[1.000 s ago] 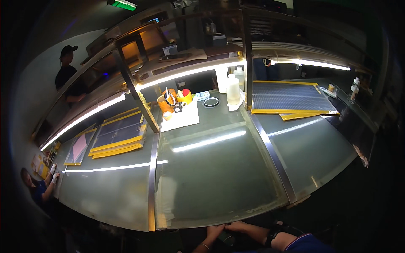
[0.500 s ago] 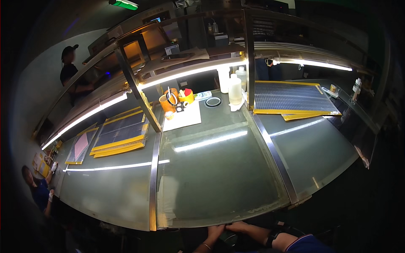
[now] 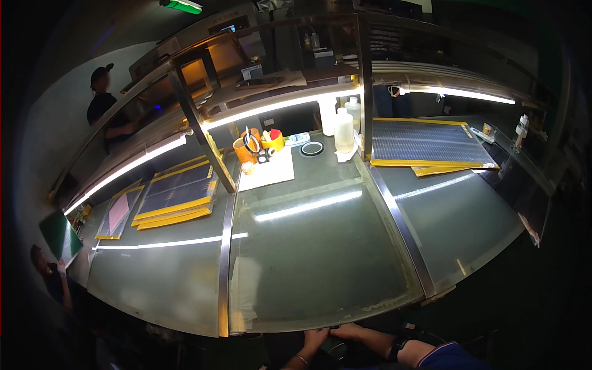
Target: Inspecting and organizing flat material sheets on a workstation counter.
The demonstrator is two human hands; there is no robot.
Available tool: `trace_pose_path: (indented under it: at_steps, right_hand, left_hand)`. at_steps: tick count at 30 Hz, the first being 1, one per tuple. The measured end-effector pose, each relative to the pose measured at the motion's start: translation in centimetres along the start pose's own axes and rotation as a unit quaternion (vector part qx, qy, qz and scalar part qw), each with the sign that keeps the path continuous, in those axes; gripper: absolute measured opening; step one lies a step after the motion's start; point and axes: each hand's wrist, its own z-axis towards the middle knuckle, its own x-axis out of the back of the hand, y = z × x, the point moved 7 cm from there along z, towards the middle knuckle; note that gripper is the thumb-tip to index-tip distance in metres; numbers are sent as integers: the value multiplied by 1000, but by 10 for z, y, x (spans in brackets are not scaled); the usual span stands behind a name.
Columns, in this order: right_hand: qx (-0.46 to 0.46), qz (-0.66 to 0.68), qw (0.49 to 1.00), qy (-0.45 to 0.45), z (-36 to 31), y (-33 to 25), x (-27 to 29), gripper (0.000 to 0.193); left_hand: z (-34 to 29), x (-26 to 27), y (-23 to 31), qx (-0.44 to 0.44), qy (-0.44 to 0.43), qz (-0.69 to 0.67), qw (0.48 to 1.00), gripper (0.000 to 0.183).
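Left hand and right hand sit just beside each other at the near edge of the bench, fingers curled in; can't tell whether they're clamped on anything, it's too dark down there. The thing nearest them is the middle glass panel, lying flat right past the hands. It heads away from the person toward the shelf, though with the fisheye bend I can't say which side is its long axis. Left metal strip and right metal strip flank it, both running front to back, the right one leaning up-left. Farther back there's a white sheet with an orange cylinder and a yellow tub, then a dark disc and a cloudy bottle. Two metal posts get in the way, cutting across the view behind. Yellow-edged sheets lie off to the right, another stack to the left, and at far left a co-worker has a green board.
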Motion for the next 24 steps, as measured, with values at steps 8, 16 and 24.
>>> trace_pose_path:
  at_steps: [8, 16, 24]
  right_hand:
    - [-40, 5, 999, -14, 2, 8, -4, 39]
    - [-58, -19, 996, -58, 1, 6, -7, 50]
    - [-36, -29, 999, -24, 3, 7, -4, 52]
  left_hand:
    - [0, -2, -4, -53, 18, 44, 997, 31]
    - [-3, -1, 1, -57, 13, 60, 996, 28]
    - [1, -5, -7, 8, -32, 48, 998, 38]
